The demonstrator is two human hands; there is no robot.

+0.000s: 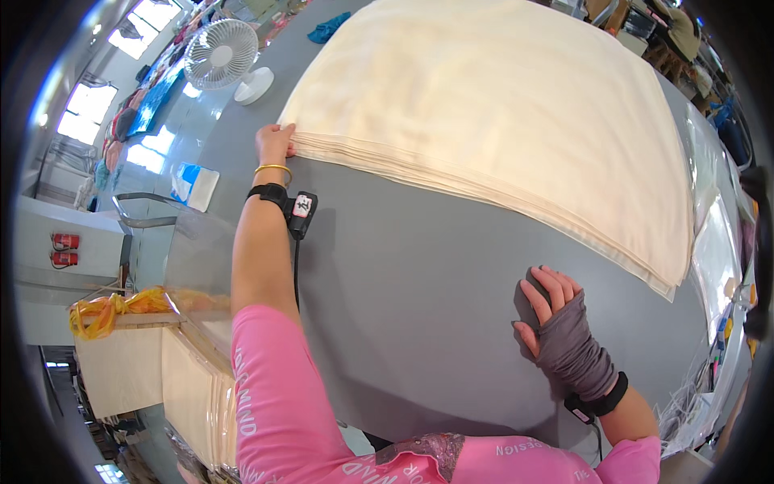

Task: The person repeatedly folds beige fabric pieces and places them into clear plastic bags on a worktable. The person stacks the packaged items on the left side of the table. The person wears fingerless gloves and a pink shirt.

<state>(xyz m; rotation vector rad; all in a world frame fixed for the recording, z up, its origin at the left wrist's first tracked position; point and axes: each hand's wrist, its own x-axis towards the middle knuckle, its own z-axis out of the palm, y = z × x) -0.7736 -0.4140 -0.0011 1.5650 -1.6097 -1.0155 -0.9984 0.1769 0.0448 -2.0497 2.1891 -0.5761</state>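
A stack of cream fabric sheets [484, 103] lies on the grey table [411, 272], its layered edge facing me. My left hand [277, 140] grips the stack's near left corner, thumb on top and fingers at the edge; a gold bangle and a black strap with a small device are on that wrist. My right hand [551, 302] is over the bare grey surface, below the stack's near edge, holding nothing, its fingers apart. A grey fabric sleeve [574, 345] covers its palm and wrist, with a black strap behind it.
A white fan [221, 55] stands at the table's upper left, near a blue cloth [328, 28]. Clear plastic bags [716, 260] lie along the right edge, with white cords [683, 405] below. More cream sheets [196, 399] are at the lower left, beside a yellow plastic wrap [115, 308].
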